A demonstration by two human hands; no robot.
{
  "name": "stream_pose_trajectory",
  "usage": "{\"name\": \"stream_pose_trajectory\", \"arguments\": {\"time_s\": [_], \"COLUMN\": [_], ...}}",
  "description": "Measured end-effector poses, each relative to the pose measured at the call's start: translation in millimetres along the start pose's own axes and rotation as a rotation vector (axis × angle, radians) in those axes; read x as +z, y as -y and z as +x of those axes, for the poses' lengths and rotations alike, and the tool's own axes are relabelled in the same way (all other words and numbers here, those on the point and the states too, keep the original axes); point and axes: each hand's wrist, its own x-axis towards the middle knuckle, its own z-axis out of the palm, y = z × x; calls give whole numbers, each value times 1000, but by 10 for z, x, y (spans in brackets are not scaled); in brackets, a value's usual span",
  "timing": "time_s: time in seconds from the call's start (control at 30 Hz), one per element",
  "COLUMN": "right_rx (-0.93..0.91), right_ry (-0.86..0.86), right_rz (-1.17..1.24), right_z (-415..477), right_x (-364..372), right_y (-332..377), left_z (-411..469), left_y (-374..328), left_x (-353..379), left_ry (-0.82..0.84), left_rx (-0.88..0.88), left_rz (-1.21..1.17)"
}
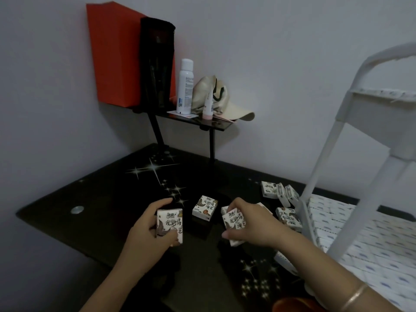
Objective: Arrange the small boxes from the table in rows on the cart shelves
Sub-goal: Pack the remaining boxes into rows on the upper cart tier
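Dark glossy table (pixel 101 199) against a pale wall, white cart (pixel 314 174) at its right edge, lower shelf packed with shelved boxes (pixel 364 235) in rows. Left hand (pixel 146 228) comes in from below, fingers over the top and thumb underneath, clamped on an upright box (pixel 170 224). Right hand (pixel 254 224), back of hand up, pinches a second box (pixel 233 222) top and bottom. The hands are apart with one loose box (pixel 205 207) on the table between them, and a box cluster (pixel 279 192) lies by the cart post.
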Motion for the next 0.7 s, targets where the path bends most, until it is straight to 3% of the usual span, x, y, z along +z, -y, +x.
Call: {"name": "stream_pose_trajectory", "arguments": {"time_s": [0.33,0.57,0.7], "right_rx": [-205,-145,-98], "right_ry": [-297,-525,-653], "right_rz": [181,258,271], "right_z": [-1205,-2236,-2720], "right_x": [-664,-1386,-1697], "right_y": [149,-29,-283], "left_z": [-350,-719,-879], "left_y": [-1062,-2142,-2683], "left_x": [459,1019,1429], "left_ry": [192,411,631], "left_rx": [354,605,665], "left_rz": [-46,-120,-73]}}
